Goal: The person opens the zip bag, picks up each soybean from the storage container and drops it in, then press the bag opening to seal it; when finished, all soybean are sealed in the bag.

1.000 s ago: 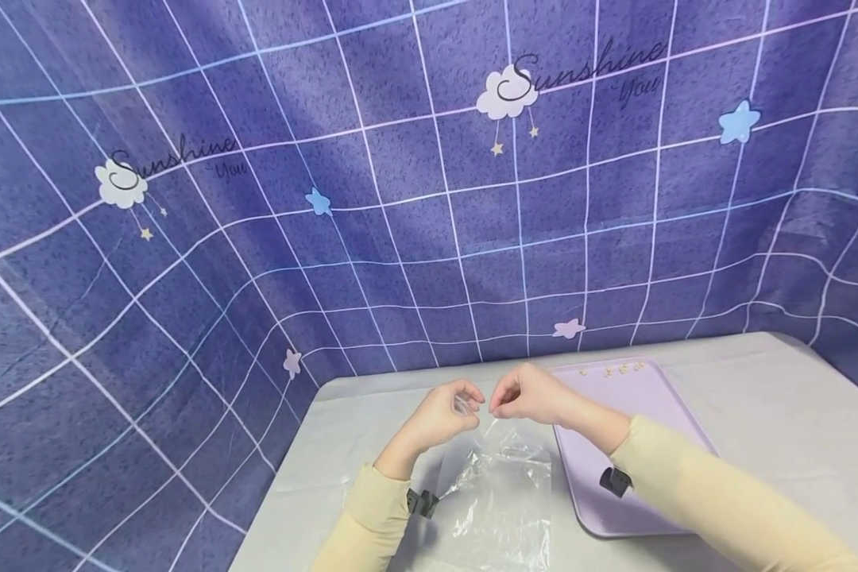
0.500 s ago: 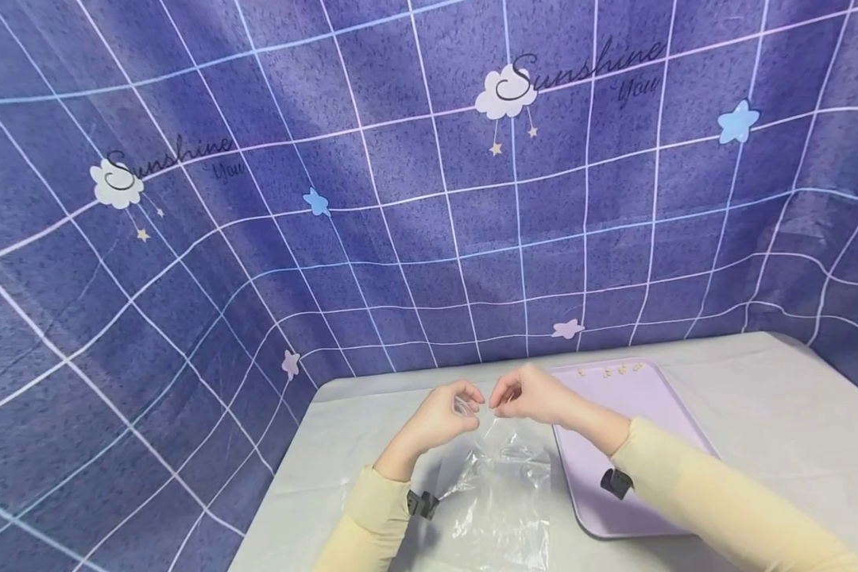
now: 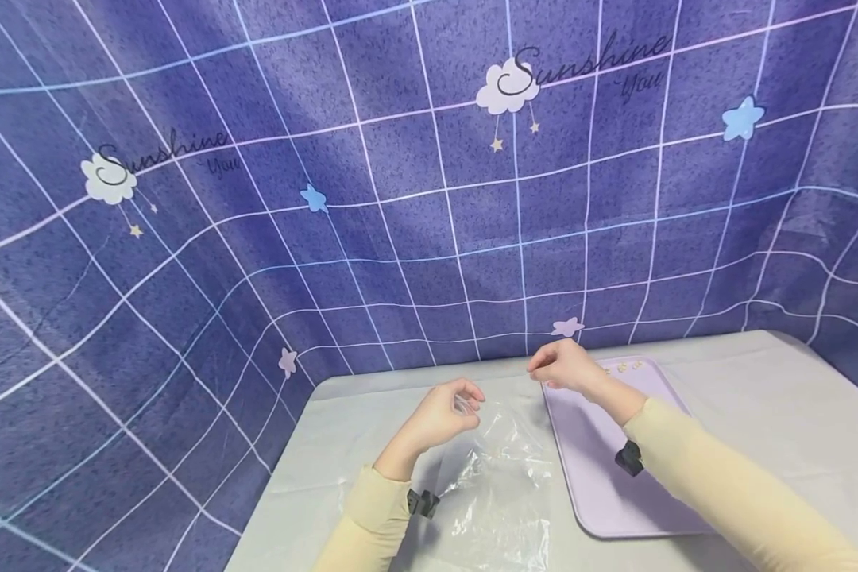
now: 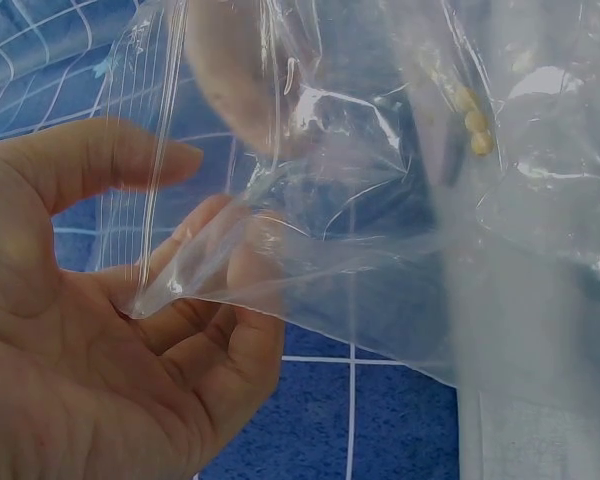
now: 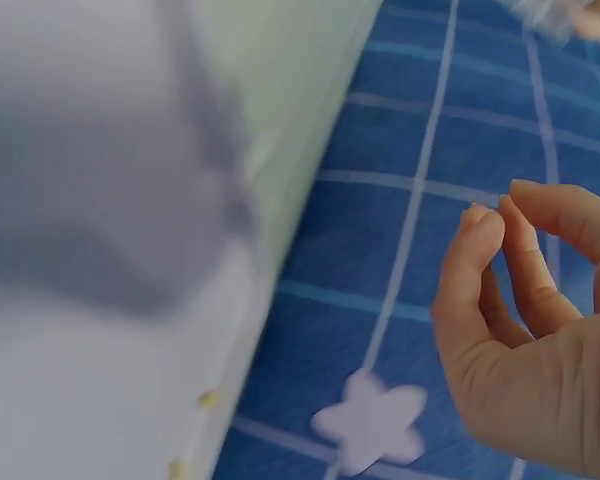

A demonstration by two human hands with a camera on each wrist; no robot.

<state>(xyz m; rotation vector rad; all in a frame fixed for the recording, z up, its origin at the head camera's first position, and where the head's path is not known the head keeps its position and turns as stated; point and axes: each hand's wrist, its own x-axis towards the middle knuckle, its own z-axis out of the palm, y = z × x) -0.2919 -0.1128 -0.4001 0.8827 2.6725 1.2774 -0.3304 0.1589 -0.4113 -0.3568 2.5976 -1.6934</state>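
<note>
My left hand (image 3: 467,403) is raised above the table and grips the rim of a clear plastic bag (image 3: 504,485), whose body sags onto the table. In the left wrist view the fingers of that hand (image 4: 215,215) curl round the bag's (image 4: 380,200) edge, and a few small yellow beads (image 4: 473,120) lie inside. My right hand (image 3: 545,370) hovers at the far left corner of a lilac tray (image 3: 600,461), close to several small beads (image 3: 622,367). In the right wrist view its curled fingers (image 5: 500,215) meet at the tips with nothing visible between them.
The grey table (image 3: 758,413) stands against a purple checked cloth backdrop with a lilac star (image 5: 370,420) just behind the tray's (image 5: 100,350) far edge. Two beads (image 5: 208,398) show near that edge.
My right hand has left the bag's mouth and moved up and right to the tray's far corner. The left hand still holds the bag in the same place.
</note>
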